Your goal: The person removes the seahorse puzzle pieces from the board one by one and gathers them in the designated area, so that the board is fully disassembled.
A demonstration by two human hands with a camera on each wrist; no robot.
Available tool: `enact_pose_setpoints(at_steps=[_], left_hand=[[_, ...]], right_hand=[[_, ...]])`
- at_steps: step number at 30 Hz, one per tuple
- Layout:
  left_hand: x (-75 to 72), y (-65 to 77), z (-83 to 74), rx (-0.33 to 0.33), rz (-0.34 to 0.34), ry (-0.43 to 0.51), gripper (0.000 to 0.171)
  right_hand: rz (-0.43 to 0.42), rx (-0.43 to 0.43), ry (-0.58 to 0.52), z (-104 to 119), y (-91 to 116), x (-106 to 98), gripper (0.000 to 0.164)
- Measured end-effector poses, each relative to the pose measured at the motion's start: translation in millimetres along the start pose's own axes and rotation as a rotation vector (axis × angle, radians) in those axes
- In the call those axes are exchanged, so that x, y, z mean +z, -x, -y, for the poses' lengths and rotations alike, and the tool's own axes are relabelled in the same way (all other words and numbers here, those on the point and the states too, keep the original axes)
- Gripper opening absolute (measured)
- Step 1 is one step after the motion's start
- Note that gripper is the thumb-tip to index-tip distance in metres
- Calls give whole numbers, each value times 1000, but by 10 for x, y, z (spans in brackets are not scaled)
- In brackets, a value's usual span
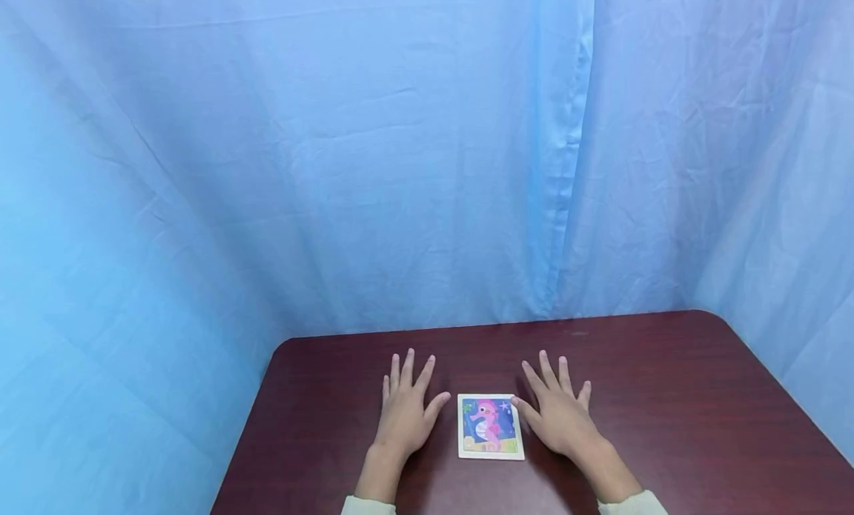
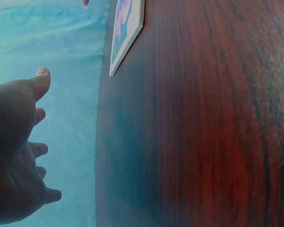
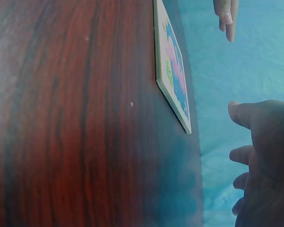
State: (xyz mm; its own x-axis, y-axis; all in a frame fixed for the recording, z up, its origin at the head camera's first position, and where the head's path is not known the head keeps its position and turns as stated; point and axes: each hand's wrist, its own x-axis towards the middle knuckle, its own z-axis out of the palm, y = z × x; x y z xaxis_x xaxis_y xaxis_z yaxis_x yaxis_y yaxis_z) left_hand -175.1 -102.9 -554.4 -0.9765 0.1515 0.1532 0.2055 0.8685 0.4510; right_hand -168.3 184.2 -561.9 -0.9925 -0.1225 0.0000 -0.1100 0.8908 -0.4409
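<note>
In the head view we see a square, cream-bordered board printed with a pink seahorse (image 1: 490,426) lying flat on a dark reddish-brown wood-grain table (image 1: 694,411), between a person's two bare hands. The left hand (image 1: 402,419) is spread, its thumb beside the board's left edge and apart from it; the right hand (image 1: 562,417) is likewise spread, and neither pinches anything. Pale cuffs (image 1: 368,506) show at both wrists.

We note the edges: the table's far side, with rounded corners, meets light blue fabric curtains (image 1: 400,167), which also flank it left and right. Wood extends beyond the fingertips to that far edge, and the strip outside the right hand is wider than the strip outside the left. The near edge lies out of frame.

Comparing views, we find that from the head the right thumb overlaps the board's upper right corner, whereas the right wrist view shows a gap there, with the hand raised above the tabletop. The left wrist view likewise sets the left hand against the curtain, above the wood. Both wrist views reveal the board's thickness along its pale side; the head view alone gives the whole seahorse. In the right wrist view we also pick out a small pale speck (image 3: 131,104) on the wood.
</note>
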Motion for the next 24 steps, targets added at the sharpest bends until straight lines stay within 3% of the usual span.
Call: enact_pose_setpoints(at_steps=[19, 24], left_hand=[[-5, 15, -20, -1, 12, 27, 68], [-13, 43, -46, -15, -1, 18, 63]], right_hand=[[4, -34, -8, 88, 25, 46, 78], [50, -38, -22, 134, 37, 33, 77]])
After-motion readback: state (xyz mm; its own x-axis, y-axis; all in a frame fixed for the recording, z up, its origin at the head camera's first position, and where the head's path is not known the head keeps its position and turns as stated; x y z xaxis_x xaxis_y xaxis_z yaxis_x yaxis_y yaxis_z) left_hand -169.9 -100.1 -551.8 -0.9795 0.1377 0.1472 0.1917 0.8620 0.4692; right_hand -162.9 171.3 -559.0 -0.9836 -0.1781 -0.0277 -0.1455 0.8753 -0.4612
